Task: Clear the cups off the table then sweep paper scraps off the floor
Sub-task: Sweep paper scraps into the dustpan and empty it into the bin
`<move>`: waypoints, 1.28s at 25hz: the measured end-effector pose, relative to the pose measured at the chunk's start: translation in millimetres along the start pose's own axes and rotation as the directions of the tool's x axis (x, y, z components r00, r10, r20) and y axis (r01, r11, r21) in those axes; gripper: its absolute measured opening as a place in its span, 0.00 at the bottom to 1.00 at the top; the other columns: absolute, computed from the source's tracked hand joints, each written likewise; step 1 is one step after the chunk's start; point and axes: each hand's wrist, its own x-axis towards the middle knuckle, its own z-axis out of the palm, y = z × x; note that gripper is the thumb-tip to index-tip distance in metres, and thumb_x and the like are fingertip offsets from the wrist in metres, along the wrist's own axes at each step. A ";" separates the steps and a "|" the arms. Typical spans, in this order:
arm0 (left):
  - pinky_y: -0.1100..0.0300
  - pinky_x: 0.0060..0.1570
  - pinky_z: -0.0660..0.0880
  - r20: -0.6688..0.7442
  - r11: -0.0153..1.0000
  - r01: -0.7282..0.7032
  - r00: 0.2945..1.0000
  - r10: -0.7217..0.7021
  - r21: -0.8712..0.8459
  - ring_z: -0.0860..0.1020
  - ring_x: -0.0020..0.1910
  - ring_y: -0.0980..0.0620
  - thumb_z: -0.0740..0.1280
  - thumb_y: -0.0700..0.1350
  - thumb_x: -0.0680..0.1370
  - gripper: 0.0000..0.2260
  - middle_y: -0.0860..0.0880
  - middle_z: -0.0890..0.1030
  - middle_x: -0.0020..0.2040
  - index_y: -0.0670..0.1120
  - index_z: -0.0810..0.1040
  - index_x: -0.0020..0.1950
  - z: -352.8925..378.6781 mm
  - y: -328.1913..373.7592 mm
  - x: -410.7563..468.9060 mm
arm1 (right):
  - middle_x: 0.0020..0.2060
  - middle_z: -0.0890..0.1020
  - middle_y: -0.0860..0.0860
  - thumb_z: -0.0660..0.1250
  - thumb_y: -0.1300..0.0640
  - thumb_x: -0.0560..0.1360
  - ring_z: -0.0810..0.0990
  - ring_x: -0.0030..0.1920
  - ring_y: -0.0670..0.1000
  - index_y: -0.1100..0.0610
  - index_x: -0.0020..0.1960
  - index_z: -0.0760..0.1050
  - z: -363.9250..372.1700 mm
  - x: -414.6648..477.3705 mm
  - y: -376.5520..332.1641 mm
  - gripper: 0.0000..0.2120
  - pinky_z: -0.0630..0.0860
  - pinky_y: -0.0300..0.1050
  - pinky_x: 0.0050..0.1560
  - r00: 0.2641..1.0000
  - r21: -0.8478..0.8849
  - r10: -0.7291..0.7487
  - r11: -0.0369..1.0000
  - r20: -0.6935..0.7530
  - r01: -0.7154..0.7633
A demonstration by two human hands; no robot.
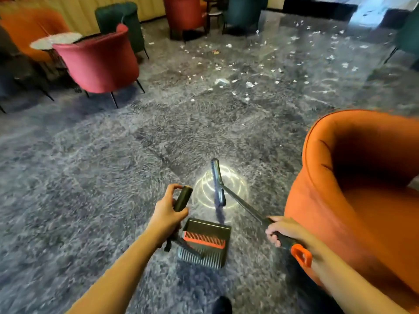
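Left hand: the left hand [167, 211] is wrapped round the dark upright handle [183, 198] of the dustpan [206, 243], whose pan hangs low in front of the person.
Right hand: the right hand [281, 230] grips the broom shaft just ahead of its orange hanging loop [301, 254].
Broom: the broom head [218, 182] is down near the grey floor [90, 177], beyond the pan.
Paper scraps: white paper scraps [249, 85] lie strewn well ahead, between the chairs.
Seating: an orange armchair [340, 200] sits close on the right, a pink chair [97, 64] far left beside a small round table [56, 39].
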 end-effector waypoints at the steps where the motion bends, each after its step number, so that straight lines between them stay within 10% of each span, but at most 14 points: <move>1: 0.56 0.28 0.74 0.020 1.000 -0.007 1.000 0.007 0.002 0.75 0.27 0.50 0.70 0.37 0.73 0.21 0.41 0.79 0.38 0.54 0.67 0.59 1.6 14.7 39.3 | 0.24 0.69 0.55 0.54 0.77 0.75 0.66 0.16 0.47 0.63 0.39 0.65 -15.3 16.9 -31.8 0.12 0.63 0.33 0.18 1.000 0.004 -0.001 1.000 -0.023 0.001; 32: 0.55 0.29 0.75 0.196 0.979 -0.195 0.964 0.179 0.064 0.75 0.25 0.53 0.70 0.35 0.73 0.19 0.41 0.82 0.44 0.47 0.71 0.60 114.2 330.3 1150.8 | 0.13 0.66 0.52 0.47 0.71 0.79 0.64 0.11 0.46 0.61 0.30 0.62 -455.4 611.8 -824.6 0.20 0.60 0.27 0.14 0.962 0.316 0.171 0.944 -0.212 -0.098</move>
